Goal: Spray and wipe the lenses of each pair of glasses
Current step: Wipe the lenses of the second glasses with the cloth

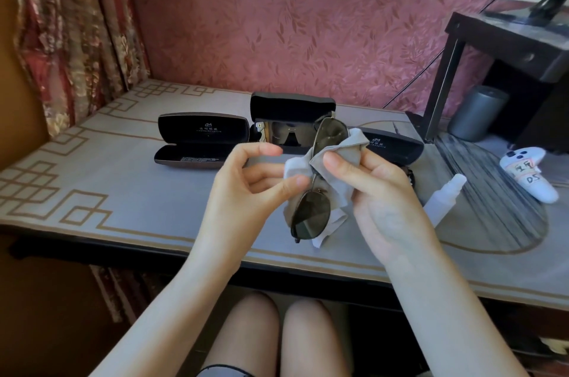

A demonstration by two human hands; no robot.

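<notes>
A pair of dark aviator sunglasses (311, 216) hangs upright above the table, one lens up near the cases, the other low. My right hand (378, 192) pinches a grey cleaning cloth (345, 149) wrapped around the sunglasses' bridge and upper lens. My left hand (249, 182) grips the cloth's left edge next to the frame with its thumb and middle fingers; its index finger is raised and curled. A small white spray bottle (446, 195) lies on the table to the right, partly behind my right hand. Another pair of dark glasses (286, 133) sits in the open middle case.
Three open black glasses cases stand on the grey patterned table: the left case (194, 142), the middle case (292, 106) and the right case (397, 146). A white controller (529, 176) lies far right. A dark stand (505, 47) and a grey cylinder (477, 115) are behind.
</notes>
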